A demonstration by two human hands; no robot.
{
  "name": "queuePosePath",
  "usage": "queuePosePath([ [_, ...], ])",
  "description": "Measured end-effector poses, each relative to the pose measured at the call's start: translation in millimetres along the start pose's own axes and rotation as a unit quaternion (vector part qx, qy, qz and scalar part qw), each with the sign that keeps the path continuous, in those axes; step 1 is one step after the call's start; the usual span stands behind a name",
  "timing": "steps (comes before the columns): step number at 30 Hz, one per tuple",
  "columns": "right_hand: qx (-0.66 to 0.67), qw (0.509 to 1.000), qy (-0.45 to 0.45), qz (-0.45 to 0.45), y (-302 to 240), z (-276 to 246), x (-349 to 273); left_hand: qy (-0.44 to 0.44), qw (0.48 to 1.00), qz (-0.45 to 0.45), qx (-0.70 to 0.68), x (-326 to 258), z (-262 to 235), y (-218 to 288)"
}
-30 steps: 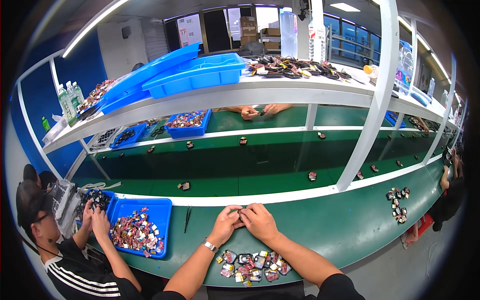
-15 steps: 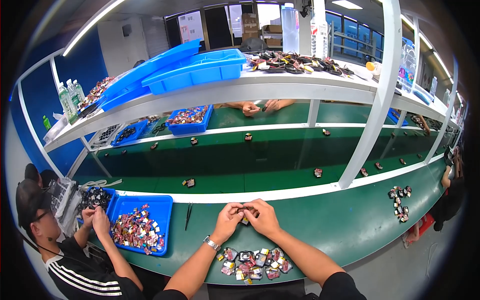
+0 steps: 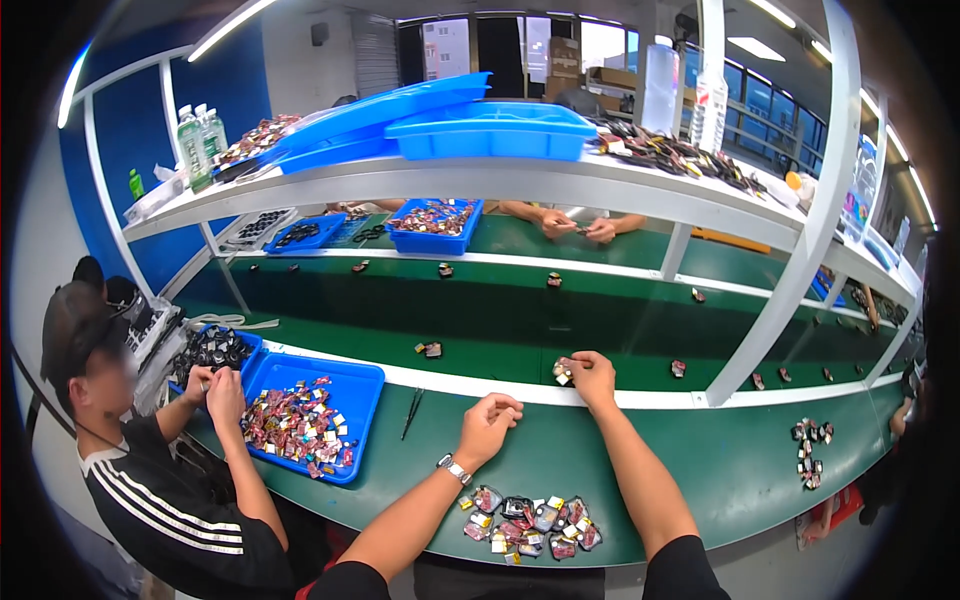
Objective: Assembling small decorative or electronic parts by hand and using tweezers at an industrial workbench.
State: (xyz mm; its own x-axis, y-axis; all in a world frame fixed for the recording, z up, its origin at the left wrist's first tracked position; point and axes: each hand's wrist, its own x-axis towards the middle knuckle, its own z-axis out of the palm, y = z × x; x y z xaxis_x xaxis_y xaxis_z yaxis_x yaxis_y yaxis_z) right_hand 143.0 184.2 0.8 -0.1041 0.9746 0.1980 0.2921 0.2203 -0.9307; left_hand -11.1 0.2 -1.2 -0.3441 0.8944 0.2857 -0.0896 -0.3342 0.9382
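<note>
My right hand [image 3: 592,379] reaches out over the green belt, beyond the white rail. Its fingers close on a small electronic assembly [image 3: 563,372] with black, white and reddish parts, at belt height; whether it touches the belt I cannot tell. My left hand [image 3: 488,428] hovers over the near green table with its fingers curled together, and nothing shows in them. Between my forearms, near the table's front edge, lies a cluster of similar assemblies [image 3: 530,525] with red, yellow and white parts. Black tweezers [image 3: 411,414] rest to the left of my left hand.
A blue tray [image 3: 372,415] of small parts stands at left, beside a person [image 3: 150,470] whose hands hold something small. Several assemblies sit along the belt [image 3: 490,375]. A white post [image 3: 775,300] and a shelf [image 3: 500,178] with blue trays rise ahead. More assemblies [image 3: 810,455] lie at right.
My hands were together around an assembly above the table. Now they are apart: the right has carried the assembly forward over the belt, while the left stays behind. The view has shifted.
</note>
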Motion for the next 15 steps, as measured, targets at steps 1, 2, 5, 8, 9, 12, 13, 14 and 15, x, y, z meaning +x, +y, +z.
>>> queuePosePath([
  [1,-0.042,0.999,-0.012,0.005,-9,5,3,-0.003,0.997,-0.003,0.073,-3,-9,4],
  [2,-0.086,0.996,-0.019,0.008,-17,3,7,-0.010,0.990,-0.005,0.144,-5,-13,6],
  [5,-0.288,0.952,0.020,-0.099,-22,17,12,0.034,0.975,0.030,0.216,-3,-20,13],
  [8,-0.248,0.942,-0.030,-0.226,-49,59,6,0.045,0.947,0.019,0.319,-1,-19,20],
  [9,-0.242,0.926,-0.109,-0.267,-59,78,2,0.025,0.928,0.070,0.365,-1,-18,19],
  [12,-0.234,0.917,-0.237,-0.217,-94,144,-25,-0.038,0.890,0.094,0.445,-5,-21,13],
  [13,-0.269,0.902,-0.268,-0.204,-104,164,-28,-0.052,0.882,0.079,0.462,-6,-21,15],
  [14,-0.303,0.894,-0.268,-0.194,-112,181,-33,-0.066,0.873,0.065,0.479,-5,-20,17],
  [15,-0.319,0.897,-0.257,-0.166,-119,194,-38,-0.062,0.872,0.066,0.481,-5,-20,17],
])
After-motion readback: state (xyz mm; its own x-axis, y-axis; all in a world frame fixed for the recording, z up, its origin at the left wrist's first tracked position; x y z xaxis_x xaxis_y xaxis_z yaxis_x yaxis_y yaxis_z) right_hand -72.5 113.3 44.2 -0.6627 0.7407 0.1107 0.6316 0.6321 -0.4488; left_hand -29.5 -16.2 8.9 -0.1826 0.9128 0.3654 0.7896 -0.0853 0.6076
